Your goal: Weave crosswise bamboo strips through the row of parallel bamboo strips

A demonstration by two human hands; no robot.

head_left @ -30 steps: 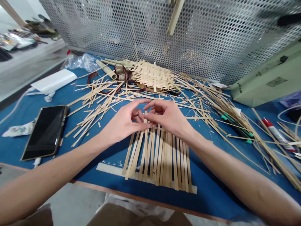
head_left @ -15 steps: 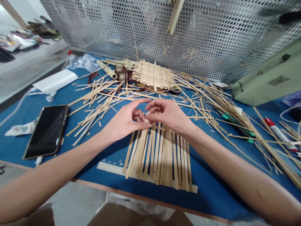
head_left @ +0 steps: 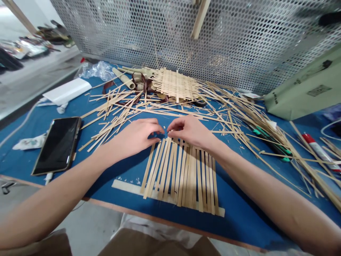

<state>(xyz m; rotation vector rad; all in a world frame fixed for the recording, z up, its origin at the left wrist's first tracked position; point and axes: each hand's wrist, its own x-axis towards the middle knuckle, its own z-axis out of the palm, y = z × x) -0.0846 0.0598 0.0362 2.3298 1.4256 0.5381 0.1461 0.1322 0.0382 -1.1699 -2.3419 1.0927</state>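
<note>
Flat bamboo strips (head_left: 182,177) lie side by side in front of me, their near ends over a pale strip of tape (head_left: 125,187). At their far ends, a few strips cross over and under them, partly hidden by my hands. My right hand (head_left: 190,131) bends over this crossing, thumb and forefinger pinched on the far end of a bamboo strip. Just left of it is my left hand (head_left: 140,134), with its thumb and fingers apart and nothing visible between them. Its thumb is close to the leftmost strips.
A woven bamboo piece (head_left: 176,83) and loose strips (head_left: 114,110) lie behind my hands. A phone (head_left: 57,144) and white box (head_left: 67,90) are at left. At right are a green-black cutter (head_left: 274,144), red-capped tube (head_left: 318,151) and green bag (head_left: 301,92). Perforated metal (head_left: 128,32) stands behind.
My left hand has drawn away to the left from my right hand, and its fingers have parted. My right hand stays at the strips' far ends. The view has shifted slightly.
</note>
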